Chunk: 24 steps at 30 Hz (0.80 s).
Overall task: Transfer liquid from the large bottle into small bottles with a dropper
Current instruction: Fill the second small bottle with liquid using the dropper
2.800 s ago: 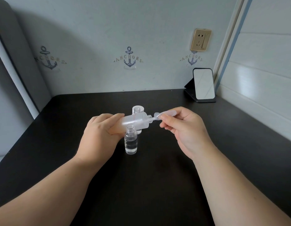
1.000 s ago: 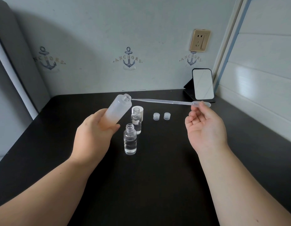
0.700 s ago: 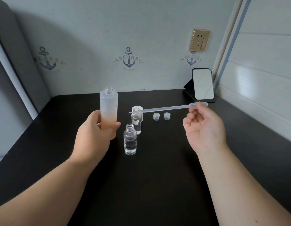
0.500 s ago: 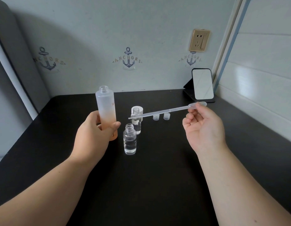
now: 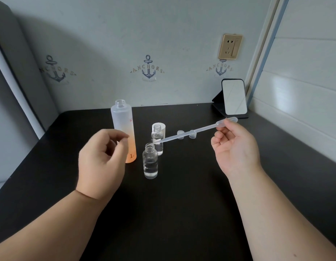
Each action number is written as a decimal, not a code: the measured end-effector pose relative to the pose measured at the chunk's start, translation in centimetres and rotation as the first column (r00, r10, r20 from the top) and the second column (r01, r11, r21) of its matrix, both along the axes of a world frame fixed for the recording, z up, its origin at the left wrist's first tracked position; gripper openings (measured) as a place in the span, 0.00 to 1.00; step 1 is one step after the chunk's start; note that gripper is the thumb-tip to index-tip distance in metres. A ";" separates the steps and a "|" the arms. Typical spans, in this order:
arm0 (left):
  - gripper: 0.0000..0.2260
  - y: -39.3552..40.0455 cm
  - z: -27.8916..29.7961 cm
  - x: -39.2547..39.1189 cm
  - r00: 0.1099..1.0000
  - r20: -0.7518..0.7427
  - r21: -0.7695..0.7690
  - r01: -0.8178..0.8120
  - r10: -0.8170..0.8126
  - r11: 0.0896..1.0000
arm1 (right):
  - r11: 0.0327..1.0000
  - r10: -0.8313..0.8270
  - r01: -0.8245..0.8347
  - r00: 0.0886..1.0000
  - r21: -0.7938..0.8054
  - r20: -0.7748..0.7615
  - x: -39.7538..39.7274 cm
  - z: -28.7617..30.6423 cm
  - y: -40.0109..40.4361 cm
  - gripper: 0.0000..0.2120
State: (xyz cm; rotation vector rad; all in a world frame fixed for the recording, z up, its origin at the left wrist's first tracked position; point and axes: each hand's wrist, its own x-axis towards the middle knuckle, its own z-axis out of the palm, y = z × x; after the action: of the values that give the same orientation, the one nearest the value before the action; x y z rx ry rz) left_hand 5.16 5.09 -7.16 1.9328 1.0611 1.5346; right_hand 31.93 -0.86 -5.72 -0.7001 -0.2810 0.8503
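The large frosted bottle (image 5: 123, 127) with an orange base stands upright and uncapped on the black table (image 5: 172, 213). My left hand (image 5: 101, 159) hovers just in front of it with loosely curled fingers, holding nothing. Two small clear bottles stand to its right, the near one (image 5: 150, 161) holding clear liquid and the far one (image 5: 157, 138) behind it. My right hand (image 5: 235, 147) pinches the bulb of a clear plastic dropper (image 5: 191, 133), whose tip hangs just above and behind the near small bottle's mouth.
A white cap (image 5: 162, 127) stands behind the far small bottle. Two small clear caps (image 5: 186, 134) lie on the table behind the dropper stem. A small mirror on a black stand (image 5: 234, 97) stands at the back right corner near the wall.
My left hand set the large bottle upright on the table and let go of it. My right hand swung the dropper tip down toward the near small bottle.
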 end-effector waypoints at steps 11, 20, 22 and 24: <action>0.14 0.8 -0.8 1.0 0.834 -0.472 -0.209 0.208 -0.285 0.956 | 1.000 0.000 0.000 0.999 0.006 0.033 0.0 0.2 -0.2 0.09; 0.09 1.4 -1.3 0.9 0.851 -0.474 -0.140 0.182 -0.227 0.973 | 0.999 -0.029 0.028 0.999 0.019 0.023 0.1 0.4 -0.3 0.06; 0.10 1.4 -1.3 0.9 0.856 -0.472 -0.132 0.169 -0.211 0.977 | 0.999 -0.035 0.035 0.999 0.024 0.023 0.2 0.4 -0.3 0.05; 0.11 1.3 -1.3 0.9 0.861 -0.471 -0.114 0.158 -0.194 0.981 | 0.999 -0.035 0.034 0.999 0.026 0.037 0.2 0.3 -0.2 0.06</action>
State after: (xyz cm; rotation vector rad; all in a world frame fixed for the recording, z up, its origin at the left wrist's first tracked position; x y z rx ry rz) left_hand 6.07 6.42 -8.48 2.3521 1.0711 0.9188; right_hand 32.16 -1.08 -5.40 -0.6960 -0.3122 0.7999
